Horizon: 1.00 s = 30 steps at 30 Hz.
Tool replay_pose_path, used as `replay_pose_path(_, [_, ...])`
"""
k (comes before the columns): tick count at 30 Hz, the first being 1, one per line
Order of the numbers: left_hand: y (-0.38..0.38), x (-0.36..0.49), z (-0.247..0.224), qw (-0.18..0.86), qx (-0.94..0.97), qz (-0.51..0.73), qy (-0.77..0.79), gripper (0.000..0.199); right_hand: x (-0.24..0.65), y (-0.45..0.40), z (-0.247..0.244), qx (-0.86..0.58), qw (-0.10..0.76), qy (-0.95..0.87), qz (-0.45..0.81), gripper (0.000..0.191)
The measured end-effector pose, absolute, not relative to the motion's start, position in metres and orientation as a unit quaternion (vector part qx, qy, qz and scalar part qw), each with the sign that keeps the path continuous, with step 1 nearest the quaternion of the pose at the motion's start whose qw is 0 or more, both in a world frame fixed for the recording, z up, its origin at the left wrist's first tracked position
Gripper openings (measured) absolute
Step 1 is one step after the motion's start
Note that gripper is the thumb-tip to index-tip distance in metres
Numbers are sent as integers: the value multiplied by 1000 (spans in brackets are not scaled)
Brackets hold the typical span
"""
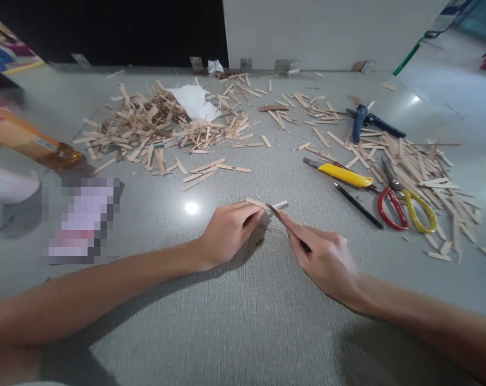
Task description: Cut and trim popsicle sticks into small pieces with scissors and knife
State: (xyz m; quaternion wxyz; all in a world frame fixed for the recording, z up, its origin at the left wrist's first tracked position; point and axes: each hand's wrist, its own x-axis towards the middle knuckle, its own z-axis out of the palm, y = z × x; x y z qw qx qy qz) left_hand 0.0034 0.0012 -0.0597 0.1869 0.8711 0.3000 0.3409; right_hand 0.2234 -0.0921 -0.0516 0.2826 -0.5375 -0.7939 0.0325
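Observation:
Near the middle of the table, my left hand point(229, 228) is closed in a pinch on a flat wooden craft stick point(255, 202). A thin pale stick point(282, 204) pokes out beyond its fingertips; I cannot tell whether it is a separate piece. My right hand point(325, 254) grips a narrow, dark, flat blade-like tool point(273, 210), its exact kind unclear. The tool's tip touches or nearly touches the craft stick, close to the left fingertips. Fingers hide most of the tool's length.
Right of my hands lie a yellow utility knife point(345, 175), a black pen point(359, 206), scissors point(393, 185) and a dark blue hand tool point(360, 123). Craft sticks heap up at the back point(142, 120) and right point(423, 171). A bottle point(37, 136) and blurred phone-like object point(82, 214) lie left.

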Motion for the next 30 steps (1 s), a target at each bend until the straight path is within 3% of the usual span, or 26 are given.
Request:
replay_pose_path(14, [2, 5, -59, 203, 862, 315, 340, 42, 220, -90, -50, -577, 203, -791, 30, 48])
replay_pose_path(19, [2, 6, -59, 210, 867, 302, 335, 40, 219, -93, -52, -591, 123, -796, -40, 54])
replay_pose_path(24, [1, 6, -60, 215, 866, 298, 340, 40, 216, -93, -47, -586, 46, -809, 5, 65])
replay_pose_path(30, [2, 5, -63, 210, 864, 307, 339, 42, 211, -91, -40, -619, 127, -762, 144, 59])
